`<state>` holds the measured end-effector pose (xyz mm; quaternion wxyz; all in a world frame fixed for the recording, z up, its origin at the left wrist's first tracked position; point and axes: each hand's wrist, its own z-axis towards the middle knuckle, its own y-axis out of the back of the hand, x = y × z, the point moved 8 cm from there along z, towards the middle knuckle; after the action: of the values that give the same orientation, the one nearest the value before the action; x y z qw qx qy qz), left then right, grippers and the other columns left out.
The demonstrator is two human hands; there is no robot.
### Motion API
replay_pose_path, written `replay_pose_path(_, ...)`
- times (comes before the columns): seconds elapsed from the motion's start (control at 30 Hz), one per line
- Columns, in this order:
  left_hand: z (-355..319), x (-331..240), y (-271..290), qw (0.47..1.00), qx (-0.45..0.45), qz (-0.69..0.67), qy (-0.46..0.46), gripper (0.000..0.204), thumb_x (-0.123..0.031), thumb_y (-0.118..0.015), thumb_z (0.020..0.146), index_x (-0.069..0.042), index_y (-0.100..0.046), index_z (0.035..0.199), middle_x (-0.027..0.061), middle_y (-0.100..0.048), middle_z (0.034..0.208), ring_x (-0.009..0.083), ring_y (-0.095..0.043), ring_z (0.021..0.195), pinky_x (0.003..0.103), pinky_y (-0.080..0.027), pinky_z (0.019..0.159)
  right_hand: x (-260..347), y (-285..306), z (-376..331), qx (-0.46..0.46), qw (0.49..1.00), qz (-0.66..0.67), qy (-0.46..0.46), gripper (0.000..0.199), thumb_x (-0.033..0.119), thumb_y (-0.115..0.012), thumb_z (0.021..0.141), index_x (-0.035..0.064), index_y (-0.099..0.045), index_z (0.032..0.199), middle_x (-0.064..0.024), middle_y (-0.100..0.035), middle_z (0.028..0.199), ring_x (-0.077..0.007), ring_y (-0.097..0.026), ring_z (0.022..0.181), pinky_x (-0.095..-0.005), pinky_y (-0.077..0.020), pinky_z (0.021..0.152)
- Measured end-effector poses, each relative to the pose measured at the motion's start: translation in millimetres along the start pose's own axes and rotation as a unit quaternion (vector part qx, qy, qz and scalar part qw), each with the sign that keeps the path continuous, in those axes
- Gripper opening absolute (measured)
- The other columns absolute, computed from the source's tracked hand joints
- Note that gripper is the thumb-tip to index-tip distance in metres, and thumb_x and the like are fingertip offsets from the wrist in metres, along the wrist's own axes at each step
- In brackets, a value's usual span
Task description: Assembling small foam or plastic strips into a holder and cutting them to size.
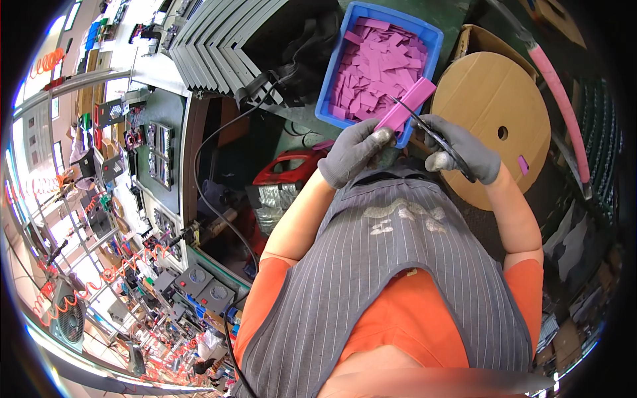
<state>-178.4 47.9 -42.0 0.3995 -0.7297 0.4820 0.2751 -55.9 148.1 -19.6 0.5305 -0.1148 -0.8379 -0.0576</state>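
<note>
My left hand [353,154], in a grey glove, is closed on the near end of a pink strip [417,97] that slants up and to the right. A pair of scissors [443,140] with black handles is gripped in my right hand [462,147], gloved in grey too. The blades point up and left and lie across the strip, looking parted. Just beyond my hands stands a blue plastic bin [323,94], heaped with small cut pink pieces [375,65]. The strip's far end reaches over the bin's right side.
A large round cardboard disc [481,99] with a centre hole lies to the right. Behind and left are stacked grey metal profiles [219,50]. A red machine [286,167] sits left of my left forearm. A black cable [202,172] hangs beside the workbench [162,109]. A pink-wrapped pole [563,99] leans far right.
</note>
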Motion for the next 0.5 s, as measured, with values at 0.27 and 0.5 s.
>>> replay_pose_path(0.27,-1,0,1,1.0,-0.002,-0.003,0.009,0.028,-0.032,-0.052,0.091,-0.005,-0.057,0.093,-0.0027,-0.048,0.067,0.0051,-0.042,0.056,0.02,-0.034,0.05,-11,1,3,-0.003,1.0,0.029,0.005,0.083,0.048,-0.076,0.065,0.0005,-0.044,0.124,-0.001,-0.046,0.09,-0.0106,-0.045,0.082,-0.0233,-0.0405,0.069)
replay_pose_path(0.5,11,8,14,0.999,-0.011,0.035,0.029,0.03,-0.034,-0.052,0.091,-0.004,-0.057,0.09,-0.0017,-0.048,0.063,0.0056,-0.042,0.05,0.02,-0.035,0.047,-21,4,9,-0.017,0.989,0.096,-0.114,0.03,0.026,-0.069,0.078,0.0027,-0.061,0.095,0.0041,-0.048,0.061,-0.0036,-0.043,0.05,-0.0179,-0.0348,0.045)
